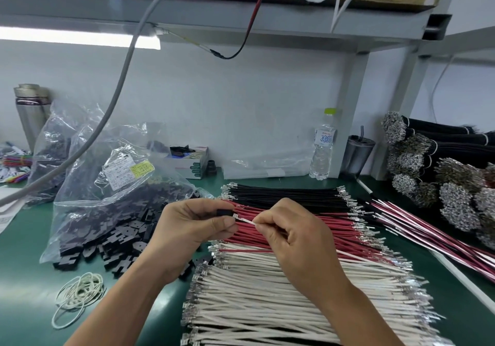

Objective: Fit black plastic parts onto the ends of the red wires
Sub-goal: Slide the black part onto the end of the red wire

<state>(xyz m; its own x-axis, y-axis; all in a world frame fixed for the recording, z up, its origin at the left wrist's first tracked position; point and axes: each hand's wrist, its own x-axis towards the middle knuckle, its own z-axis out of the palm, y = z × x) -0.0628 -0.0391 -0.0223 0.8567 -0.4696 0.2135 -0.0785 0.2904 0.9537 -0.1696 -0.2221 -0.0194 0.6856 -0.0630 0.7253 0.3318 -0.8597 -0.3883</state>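
Work looks barely begun: left hand pinches a black part, right hand pinches a wire at its mouth; the red wires lie unfitted.

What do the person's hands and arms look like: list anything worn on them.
Nothing is worn. The left hand and right hand are both bare: no gloves, rings, watch or wristbands show. The forearms are bare down to the frame's lower edge, with no sleeve in view. The nails that show are short and unpainted.
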